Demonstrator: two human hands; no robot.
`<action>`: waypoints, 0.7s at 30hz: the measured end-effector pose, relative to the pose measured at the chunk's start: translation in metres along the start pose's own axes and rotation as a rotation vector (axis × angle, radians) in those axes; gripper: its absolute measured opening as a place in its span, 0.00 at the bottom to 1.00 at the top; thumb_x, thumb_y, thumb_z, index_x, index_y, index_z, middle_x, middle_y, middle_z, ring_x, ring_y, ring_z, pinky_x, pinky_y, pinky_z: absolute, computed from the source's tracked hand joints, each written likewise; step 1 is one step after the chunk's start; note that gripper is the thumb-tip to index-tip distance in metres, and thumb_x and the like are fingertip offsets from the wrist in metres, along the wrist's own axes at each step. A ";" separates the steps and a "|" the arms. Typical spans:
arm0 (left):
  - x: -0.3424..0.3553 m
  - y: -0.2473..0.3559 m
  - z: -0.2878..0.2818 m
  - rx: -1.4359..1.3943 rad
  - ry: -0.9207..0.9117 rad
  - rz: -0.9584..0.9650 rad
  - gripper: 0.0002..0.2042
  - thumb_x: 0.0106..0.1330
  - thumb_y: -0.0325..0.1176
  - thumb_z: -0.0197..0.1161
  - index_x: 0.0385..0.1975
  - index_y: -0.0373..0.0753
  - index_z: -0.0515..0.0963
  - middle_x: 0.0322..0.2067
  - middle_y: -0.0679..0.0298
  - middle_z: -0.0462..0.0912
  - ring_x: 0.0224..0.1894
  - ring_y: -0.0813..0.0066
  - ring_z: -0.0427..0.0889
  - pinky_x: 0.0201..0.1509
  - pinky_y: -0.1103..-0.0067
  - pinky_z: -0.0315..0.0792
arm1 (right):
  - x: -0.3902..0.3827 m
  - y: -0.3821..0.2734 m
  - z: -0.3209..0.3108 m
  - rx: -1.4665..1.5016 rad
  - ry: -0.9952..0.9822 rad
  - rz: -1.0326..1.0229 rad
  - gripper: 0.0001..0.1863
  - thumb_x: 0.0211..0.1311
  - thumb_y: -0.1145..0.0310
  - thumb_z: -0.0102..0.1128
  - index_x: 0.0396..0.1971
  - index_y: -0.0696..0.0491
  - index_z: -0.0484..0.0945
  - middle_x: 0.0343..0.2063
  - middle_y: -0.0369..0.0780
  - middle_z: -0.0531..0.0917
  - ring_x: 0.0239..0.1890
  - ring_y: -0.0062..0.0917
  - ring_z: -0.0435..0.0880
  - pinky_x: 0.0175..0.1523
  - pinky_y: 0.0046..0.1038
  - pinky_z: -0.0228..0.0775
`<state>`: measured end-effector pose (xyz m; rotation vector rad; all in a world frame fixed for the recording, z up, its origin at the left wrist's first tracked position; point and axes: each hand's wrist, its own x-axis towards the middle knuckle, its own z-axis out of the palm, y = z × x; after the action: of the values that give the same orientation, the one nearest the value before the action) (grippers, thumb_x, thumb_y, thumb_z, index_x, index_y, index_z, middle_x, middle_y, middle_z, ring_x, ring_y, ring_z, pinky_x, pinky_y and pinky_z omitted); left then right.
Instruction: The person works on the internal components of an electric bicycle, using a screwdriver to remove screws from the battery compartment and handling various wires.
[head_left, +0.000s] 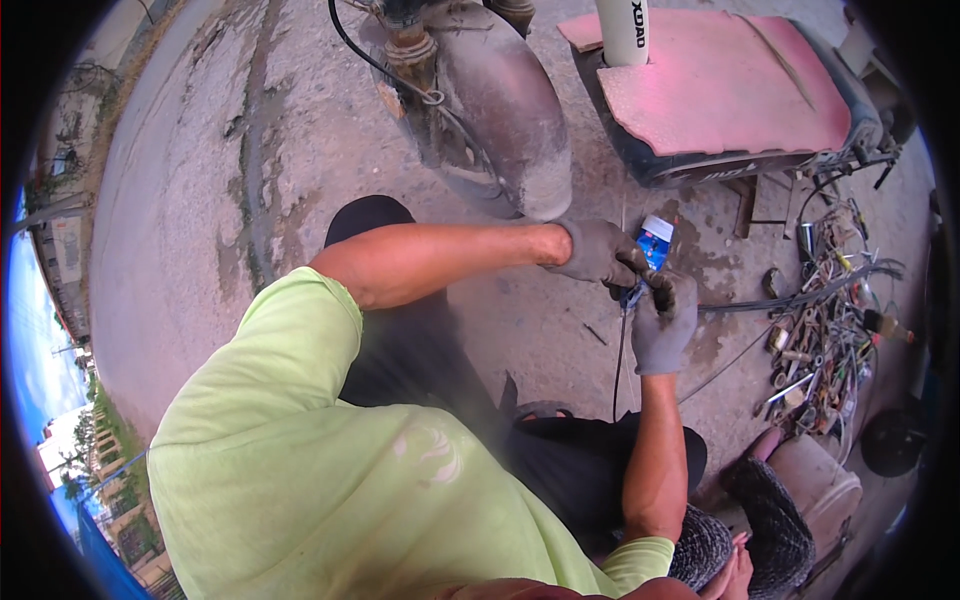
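Both my hands wear grey work gloves with darkened fingertips, and they meet in front of me. My left hand [598, 253] reaches across from the left with its fingers closed. Just below and to the right, my right hand [665, 322] is closed in a pinch. A thin black cable [619, 365] hangs down from between the fingertips toward my knees. The small dark part gripped at the fingertips is mostly hidden. Right behind the hands lies a blue and white package [654, 236], its lower part covered by the fingers.
A dusty motorbike front wheel and mudguard [510, 110] stands ahead. Pink sheeting [730, 85] covers a dark box-shaped body, with a white tube [624, 35] upright there. Tools and parts [815, 340] lie heaped at right. Another person's hands [737, 570] rest at lower right.
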<state>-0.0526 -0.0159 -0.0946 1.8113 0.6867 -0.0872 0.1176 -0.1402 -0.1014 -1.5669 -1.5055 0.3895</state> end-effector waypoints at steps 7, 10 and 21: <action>-0.008 -0.003 -0.003 0.111 -0.004 0.005 0.18 0.68 0.44 0.63 0.53 0.46 0.83 0.47 0.55 0.87 0.50 0.58 0.84 0.56 0.68 0.74 | -0.002 0.007 -0.014 0.048 -0.254 0.011 0.10 0.53 0.80 0.68 0.37 0.56 0.85 0.36 0.43 0.84 0.37 0.34 0.84 0.45 0.29 0.75; -0.012 0.001 -0.003 0.133 0.023 -0.015 0.18 0.68 0.45 0.62 0.53 0.46 0.84 0.48 0.55 0.86 0.51 0.56 0.84 0.57 0.67 0.74 | -0.002 0.004 -0.015 0.130 -0.292 0.076 0.08 0.56 0.78 0.68 0.37 0.58 0.85 0.35 0.42 0.85 0.38 0.30 0.84 0.45 0.28 0.75; -0.016 -0.001 0.005 0.100 0.145 0.031 0.14 0.65 0.42 0.63 0.46 0.44 0.85 0.44 0.54 0.87 0.46 0.56 0.86 0.51 0.68 0.77 | -0.013 0.015 0.004 0.742 -0.124 0.745 0.05 0.71 0.72 0.59 0.39 0.57 0.81 0.32 0.36 0.84 0.30 0.16 0.80 0.38 0.20 0.71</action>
<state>-0.0652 -0.0264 -0.0913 1.9380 0.7680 0.0316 0.1212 -0.1482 -0.1193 -1.4251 -0.6501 1.3153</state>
